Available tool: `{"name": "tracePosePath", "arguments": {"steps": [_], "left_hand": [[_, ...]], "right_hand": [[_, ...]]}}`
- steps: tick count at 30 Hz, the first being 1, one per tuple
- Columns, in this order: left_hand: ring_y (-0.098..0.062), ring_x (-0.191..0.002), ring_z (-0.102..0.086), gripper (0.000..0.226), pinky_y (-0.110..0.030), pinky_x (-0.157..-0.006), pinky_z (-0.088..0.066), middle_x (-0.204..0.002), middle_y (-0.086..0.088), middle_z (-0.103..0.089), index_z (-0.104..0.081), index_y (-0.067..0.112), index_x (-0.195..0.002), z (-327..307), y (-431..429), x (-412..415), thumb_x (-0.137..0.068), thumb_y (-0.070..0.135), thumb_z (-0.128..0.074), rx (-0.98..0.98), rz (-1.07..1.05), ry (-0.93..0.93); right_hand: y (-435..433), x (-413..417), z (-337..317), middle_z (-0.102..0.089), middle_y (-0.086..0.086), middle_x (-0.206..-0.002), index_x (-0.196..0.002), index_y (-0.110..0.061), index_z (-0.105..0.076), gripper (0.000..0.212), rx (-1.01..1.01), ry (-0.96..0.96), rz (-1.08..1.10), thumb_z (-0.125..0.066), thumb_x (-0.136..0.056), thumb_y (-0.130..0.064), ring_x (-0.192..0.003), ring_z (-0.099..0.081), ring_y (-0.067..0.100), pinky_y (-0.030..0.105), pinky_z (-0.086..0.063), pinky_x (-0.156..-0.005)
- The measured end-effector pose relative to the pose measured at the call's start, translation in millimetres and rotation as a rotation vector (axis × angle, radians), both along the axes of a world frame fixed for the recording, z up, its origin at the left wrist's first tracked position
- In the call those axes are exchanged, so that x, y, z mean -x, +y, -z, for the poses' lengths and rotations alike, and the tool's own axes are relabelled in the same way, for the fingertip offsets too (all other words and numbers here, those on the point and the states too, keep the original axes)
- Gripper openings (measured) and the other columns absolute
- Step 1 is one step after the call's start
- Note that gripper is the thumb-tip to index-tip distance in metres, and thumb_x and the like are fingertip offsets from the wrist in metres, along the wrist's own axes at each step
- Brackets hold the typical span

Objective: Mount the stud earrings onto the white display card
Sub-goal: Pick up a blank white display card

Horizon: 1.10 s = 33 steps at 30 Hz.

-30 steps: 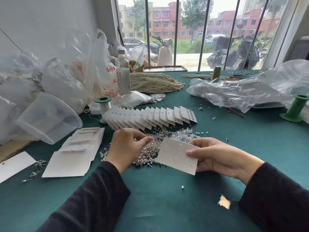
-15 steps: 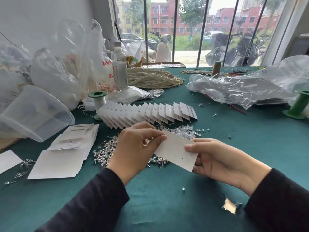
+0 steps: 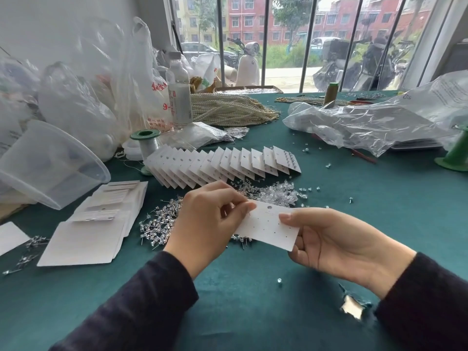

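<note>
Green surface (image 3: 379,224) littered with loose stud earrings (image 3: 162,221); right grip (image 3: 342,244) pinches the white display card (image 3: 268,226) just above them, left grip (image 3: 210,224) apparently pinches a stud (image 3: 249,213) at its left edge: a misaimed post could buckle the card or slip free.

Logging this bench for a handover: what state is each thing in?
white display card: held above the table, holes empty.
left hand: pinches a stud earring at the card's edge.
right hand: grips the card's right end.
finished cards: fanned, overlapping.
bottle: upright, capped.
plastic tub: tipped on its side.
</note>
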<state>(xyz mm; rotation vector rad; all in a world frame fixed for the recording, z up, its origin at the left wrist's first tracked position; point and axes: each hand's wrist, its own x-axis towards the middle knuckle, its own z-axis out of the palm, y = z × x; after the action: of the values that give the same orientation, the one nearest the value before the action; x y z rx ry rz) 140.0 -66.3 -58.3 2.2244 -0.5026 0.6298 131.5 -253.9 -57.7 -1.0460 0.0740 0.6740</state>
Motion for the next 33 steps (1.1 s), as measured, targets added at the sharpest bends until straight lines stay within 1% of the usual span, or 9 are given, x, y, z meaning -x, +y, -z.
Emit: {"name": "tracePosePath", "arguments": {"steps": [2,5,14,21,24,27,29,31,33], "left_hand": [[-0.008,-0.065,-0.059,0.012,-0.019,-0.063,-0.047,-0.073,0.005,-0.067,-0.074,0.014,-0.075,0.5,0.1,-0.6,-0.075,0.025,-0.069,-0.014,-0.001,-0.007],[-0.009,-0.064,-0.06,0.01,-0.02,-0.063,-0.048,-0.072,0.006,-0.067,-0.074,0.015,-0.074,0.6,0.0,-0.6,-0.074,0.024,-0.071,-0.017,-0.001,-0.007],[-0.008,-0.063,-0.06,0.012,-0.02,-0.068,-0.049,-0.072,0.016,-0.061,-0.074,0.016,-0.077,-0.7,-0.5,1.4,-0.074,0.027,-0.07,-0.06,0.025,0.018],[-0.005,-0.061,-0.058,0.013,-0.017,-0.061,-0.05,-0.076,0.013,-0.065,-0.074,0.018,-0.077,-0.5,0.9,2.2,-0.074,0.03,-0.068,-0.063,0.069,0.073],[-0.007,-0.061,-0.058,0.019,-0.018,-0.06,-0.05,-0.076,0.013,-0.065,-0.074,0.018,-0.077,-0.3,1.3,1.4,-0.074,0.035,-0.066,-0.05,0.082,0.056],[-0.007,-0.066,-0.059,0.044,-0.018,-0.058,-0.05,-0.082,0.016,-0.064,-0.075,0.02,-0.082,-2.0,1.5,3.5,-0.07,0.058,-0.056,-0.047,0.135,0.062],[-0.005,-0.071,-0.061,0.056,-0.018,-0.061,-0.051,-0.09,0.016,-0.064,-0.073,0.021,-0.092,-2.2,2.6,5.4,-0.065,0.067,-0.057,-0.145,0.157,0.058],[-0.008,-0.074,-0.063,0.047,-0.024,-0.065,-0.054,-0.094,0.009,-0.067,-0.072,0.017,-0.096,-0.3,3.0,4.8,-0.069,0.055,-0.063,-0.268,0.155,-0.015],[-0.009,-0.066,-0.063,0.021,-0.023,-0.062,-0.053,-0.084,0.002,-0.07,-0.074,0.011,-0.088,0.4,1.0,2.7,-0.078,0.026,-0.063,-0.285,0.117,-0.122]], "right_hand": [[0.0,-0.1,-0.1,-0.067,0.014,-0.082,-0.104,-0.002,-0.061,0.045,0.009,0.003,-0.003,-0.066,-0.06,-0.006,-0.05,-0.061,0.016,0.02,-0.051,-0.045],[0.3,-0.2,-1.2,-0.067,0.014,-0.082,-0.101,-0.002,-0.062,0.045,0.007,0.007,0.0,-0.068,-0.056,-0.006,-0.05,-0.06,0.015,0.021,-0.051,-0.046],[-0.2,0.2,-2.1,-0.069,0.015,-0.077,-0.113,-0.002,-0.056,0.059,-0.025,0.035,0.025,-0.068,-0.056,-0.005,-0.049,-0.063,0.016,0.021,-0.052,-0.047],[-1.7,0.5,-1.6,-0.07,0.016,-0.077,-0.119,0.003,-0.054,0.066,-0.059,0.068,0.038,-0.068,-0.055,-0.003,-0.05,-0.064,0.016,0.021,-0.053,-0.05],[-0.7,0.1,-3.1,-0.07,0.016,-0.075,-0.114,0.003,-0.058,0.06,-0.083,0.086,0.051,-0.068,-0.055,-0.002,-0.048,-0.063,0.016,0.022,-0.053,-0.049],[-1.8,-1.4,-5.9,-0.068,0.016,-0.066,-0.097,0.001,-0.059,0.038,-0.147,0.128,0.104,-0.064,-0.059,0.001,-0.042,-0.061,0.017,0.02,-0.052,-0.042],[-2.8,-1.1,-7.7,-0.067,0.015,-0.064,-0.09,0.001,-0.059,0.032,-0.17,0.135,0.135,-0.064,-0.058,0.001,-0.042,-0.061,0.017,0.02,-0.052,-0.041],[-3.1,-0.2,-7.9,-0.066,0.014,-0.063,-0.084,0.001,-0.059,0.028,-0.185,0.125,0.152,-0.067,-0.057,-0.002,-0.043,-0.061,0.017,0.021,-0.052,-0.04],[-3.0,-0.9,-8.4,-0.066,0.013,-0.065,-0.079,0.0,-0.062,0.026,-0.206,0.075,0.125,-0.071,-0.063,-0.018,-0.047,-0.062,0.018,0.023,-0.053,-0.041]]}}
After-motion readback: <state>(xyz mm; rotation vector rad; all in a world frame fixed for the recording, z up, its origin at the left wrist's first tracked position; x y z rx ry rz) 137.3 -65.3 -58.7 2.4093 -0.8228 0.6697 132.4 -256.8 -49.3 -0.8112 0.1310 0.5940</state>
